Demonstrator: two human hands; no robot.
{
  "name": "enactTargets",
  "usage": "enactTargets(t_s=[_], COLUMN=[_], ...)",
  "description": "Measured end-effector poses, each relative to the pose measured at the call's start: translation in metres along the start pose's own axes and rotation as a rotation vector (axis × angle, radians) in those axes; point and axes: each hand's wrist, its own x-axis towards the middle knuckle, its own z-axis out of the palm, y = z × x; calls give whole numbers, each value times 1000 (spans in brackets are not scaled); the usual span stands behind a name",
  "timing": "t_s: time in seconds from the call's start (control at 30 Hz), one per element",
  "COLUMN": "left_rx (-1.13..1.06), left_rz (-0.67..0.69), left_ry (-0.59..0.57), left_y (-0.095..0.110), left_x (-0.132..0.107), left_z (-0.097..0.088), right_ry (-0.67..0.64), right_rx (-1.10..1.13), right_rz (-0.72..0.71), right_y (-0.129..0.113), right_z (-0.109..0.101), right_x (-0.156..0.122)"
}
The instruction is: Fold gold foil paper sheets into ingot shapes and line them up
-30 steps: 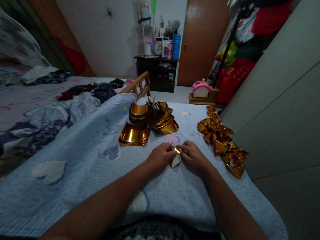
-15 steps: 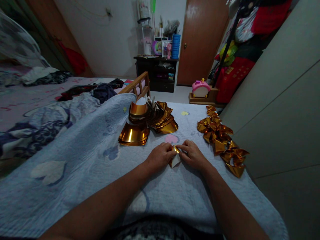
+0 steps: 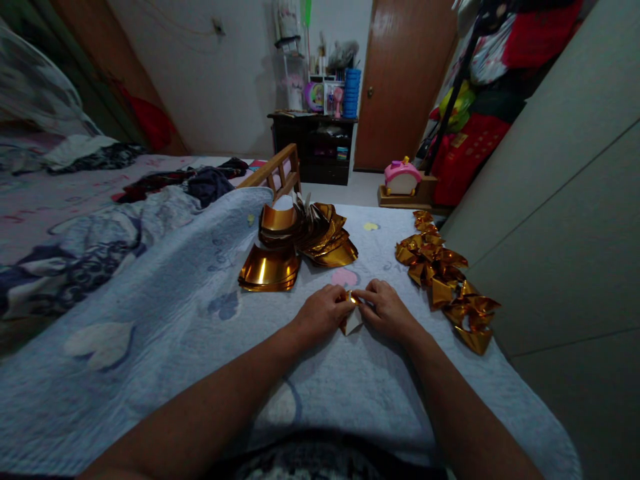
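Observation:
Between my hands is a small sheet of gold foil paper (image 3: 353, 323), partly folded, its pale underside showing toward me. My left hand (image 3: 325, 311) grips its left side with fingers closed. On the opposite side, my right hand (image 3: 384, 309) pinches the upper right part between thumb and fingers. Beyond my left hand lie fanned stacks of flat gold foil sheets (image 3: 269, 270). A row of folded gold foil pieces (image 3: 440, 267) lies to the right of my right hand. My fingers hide part of the sheet's folded edge.
A pale blue quilt (image 3: 200, 360) with heart shapes covers the surface under my hands. A light panel (image 3: 570, 220) rises along the right side. Behind stand a wooden rail (image 3: 273, 167), a dark cabinet (image 3: 310, 150) and a pink toy (image 3: 401, 177). Rumpled clothes (image 3: 210, 185) lie at the left.
Both hands keep their hold on the gold foil paper in nearly the same place. The shiny folded part between the fingertips looks slightly flatter; the view has shifted a little.

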Motion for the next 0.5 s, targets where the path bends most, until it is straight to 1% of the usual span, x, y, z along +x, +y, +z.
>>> enactTargets(t_s=[0.3,0.5], left_rx=[-2,9], left_rz=[-14,7], left_ry=[-4,4], left_y=[3,-1], left_x=[0,-1], left_z=[-2,3], right_ry=[-31,-37], right_rx=[-89,-41], right_rz=[30,6], right_y=[-9,-10], right_z=[-4,-10], right_x=[3,0])
